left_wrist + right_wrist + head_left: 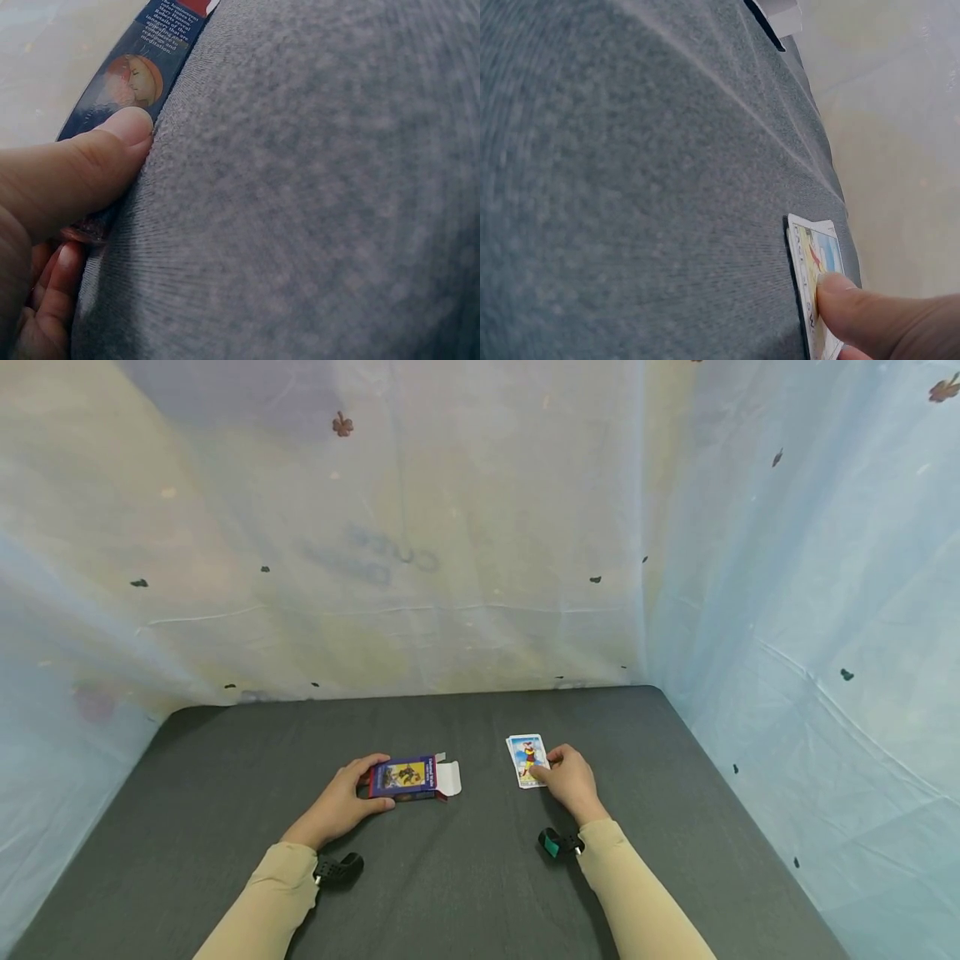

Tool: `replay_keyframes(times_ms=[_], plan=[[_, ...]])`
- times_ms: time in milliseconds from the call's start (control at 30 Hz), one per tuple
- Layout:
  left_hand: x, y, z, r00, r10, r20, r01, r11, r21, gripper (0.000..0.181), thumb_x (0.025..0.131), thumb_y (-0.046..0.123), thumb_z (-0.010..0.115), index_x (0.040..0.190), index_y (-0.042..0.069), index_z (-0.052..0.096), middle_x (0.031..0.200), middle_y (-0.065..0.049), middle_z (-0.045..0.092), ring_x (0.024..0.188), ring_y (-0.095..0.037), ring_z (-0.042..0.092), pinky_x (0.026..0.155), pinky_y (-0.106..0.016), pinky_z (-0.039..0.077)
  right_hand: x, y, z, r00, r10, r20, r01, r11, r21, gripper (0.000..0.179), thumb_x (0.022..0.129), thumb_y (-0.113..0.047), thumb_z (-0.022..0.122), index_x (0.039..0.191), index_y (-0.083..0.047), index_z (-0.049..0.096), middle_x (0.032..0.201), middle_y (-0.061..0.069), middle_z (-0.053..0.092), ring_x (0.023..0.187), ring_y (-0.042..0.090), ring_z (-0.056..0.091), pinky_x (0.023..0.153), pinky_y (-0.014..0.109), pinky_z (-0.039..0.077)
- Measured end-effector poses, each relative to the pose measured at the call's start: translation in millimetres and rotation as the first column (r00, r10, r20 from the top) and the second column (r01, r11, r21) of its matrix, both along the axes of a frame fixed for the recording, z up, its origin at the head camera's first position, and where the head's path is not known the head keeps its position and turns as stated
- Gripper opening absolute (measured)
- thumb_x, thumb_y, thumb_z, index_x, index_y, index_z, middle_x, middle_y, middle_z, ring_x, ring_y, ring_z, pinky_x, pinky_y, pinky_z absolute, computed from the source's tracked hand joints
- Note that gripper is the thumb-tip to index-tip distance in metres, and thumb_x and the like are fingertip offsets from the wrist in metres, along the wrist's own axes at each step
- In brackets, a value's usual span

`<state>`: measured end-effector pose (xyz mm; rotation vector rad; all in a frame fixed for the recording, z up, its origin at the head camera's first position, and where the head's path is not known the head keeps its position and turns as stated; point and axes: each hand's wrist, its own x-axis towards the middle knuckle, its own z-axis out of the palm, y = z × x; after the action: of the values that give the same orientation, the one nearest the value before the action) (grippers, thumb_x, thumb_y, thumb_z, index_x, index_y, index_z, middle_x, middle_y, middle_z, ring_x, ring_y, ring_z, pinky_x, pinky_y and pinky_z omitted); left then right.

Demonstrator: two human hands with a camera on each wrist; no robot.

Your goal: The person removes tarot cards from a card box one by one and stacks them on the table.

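Note:
My left hand (345, 797) grips the closed end of a dark blue card box (405, 776), thumb along the near side and fingers at the far side. The box lies flat, picture up, and its white end flap stands open toward the right. In the left wrist view, the thumb presses the box's printed narrow side (142, 56). Further right, my right hand (573, 783) pinches a small stack of illustrated cards (526, 750) by its right edge. The thumb lies over the top card's face, while the other fingers are mostly hidden. The cards (821, 241) are slightly fanned, with white borders.
A dark grey cloth covers the table (465, 877). Pale translucent curtains (480, 527) with small dark leaf shapes hang behind it and at both sides. Each wrist wears a black strap (339, 870). A gap of bare cloth separates the box from the cards.

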<state>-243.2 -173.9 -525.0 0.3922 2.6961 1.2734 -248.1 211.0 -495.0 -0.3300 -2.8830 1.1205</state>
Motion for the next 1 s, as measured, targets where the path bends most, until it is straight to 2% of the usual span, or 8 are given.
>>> replay_keyframes(times_ms=[300, 467, 600, 733, 867, 1000], plan=[[-0.5, 0.4, 1.1, 1.0, 0.003, -0.008, -0.003, 1.0, -0.008, 0.078, 0.08, 0.041, 0.079, 0.145, 0.024, 0.04, 0.142, -0.012, 0.042, 0.123, -0.033, 0.044, 0.098, -0.058, 0.036, -0.3, 0, 1.7, 1.0, 0.015, -0.018, -0.015, 1.0, 0.004, 0.032, 0.083, -0.026, 0.077, 0.103, -0.005, 0.064, 0.085, 0.007, 0.057, 0.072, 0.022, 0.05, 0.064, 0.037, 0.039], [-0.5, 0.2, 0.5, 1.0, 0.003, -0.004, -0.003, 1.0, 0.001, 0.079, 0.079, 0.042, 0.08, 0.145, 0.024, 0.041, 0.141, -0.011, 0.042, 0.122, -0.032, 0.044, 0.097, -0.057, 0.037, -0.1, 0, -0.1, 1.0, 0.01, -0.022, -0.01, 1.0, 0.001, 0.036, 0.085, -0.027, 0.076, 0.108, -0.003, 0.063, 0.087, 0.009, 0.058, 0.073, 0.023, 0.051, 0.064, 0.038, 0.041], [-0.8, -0.4, 0.6, 1.0, 0.005, 0.003, -0.005, 1.0, -0.002, 0.08, 0.078, 0.044, 0.079, 0.145, 0.025, 0.041, 0.142, -0.011, 0.041, 0.122, -0.031, 0.043, 0.097, -0.057, 0.037, -0.6, -6, -2.8, 0.999, -0.036, -0.04, 0.035, 0.999, -0.006, 0.052, 0.084, -0.034, 0.075, 0.116, 0.001, 0.056, 0.098, 0.016, 0.057, 0.086, 0.03, 0.052, 0.073, 0.043, 0.043], [-0.4, -0.3, 1.5, 1.0, 0.013, 0.008, -0.013, 1.0, -0.005, 0.08, 0.078, 0.044, 0.08, 0.145, 0.025, 0.041, 0.142, -0.011, 0.041, 0.122, -0.031, 0.043, 0.097, -0.057, 0.037, -4.0, -21, -3.5, 0.993, -0.109, -0.054, 0.108, 0.994, -0.01, 0.069, 0.079, -0.042, 0.078, 0.124, 0.0, 0.046, 0.107, 0.019, 0.049, 0.1, 0.037, 0.043, 0.084, 0.051, 0.036], [0.2, 0.8, 1.9, 1.0, 0.018, 0.013, -0.018, 1.0, -0.009, 0.079, 0.078, 0.043, 0.079, 0.145, 0.026, 0.041, 0.142, -0.011, 0.041, 0.122, -0.031, 0.043, 0.097, -0.056, 0.037, -9.2, -36, -5.1, 0.983, -0.171, -0.063, 0.171, 0.985, -0.003, 0.077, 0.075, -0.043, 0.081, 0.126, -0.003, 0.039, 0.105, 0.017, 0.044, 0.099, 0.036, 0.037, 0.084, 0.052, 0.03], [0.3, 1.7, 2.0, 1.0, 0.018, 0.012, -0.018, 1.0, -0.009, 0.078, 0.079, 0.043, 0.079, 0.145, 0.026, 0.041, 0.142, -0.01, 0.041, 0.122, -0.031, 0.042, 0.097, -0.056, 0.037, -14.4, -45, -7.8, 0.977, -0.194, -0.086, 0.196, 0.98, 0.016, 0.078, 0.076, -0.041, 0.082, 0.127, -0.003, 0.037, 0.103, 0.017, 0.042, 0.096, 0.035, 0.037, 0.081, 0.051, 0.029]])
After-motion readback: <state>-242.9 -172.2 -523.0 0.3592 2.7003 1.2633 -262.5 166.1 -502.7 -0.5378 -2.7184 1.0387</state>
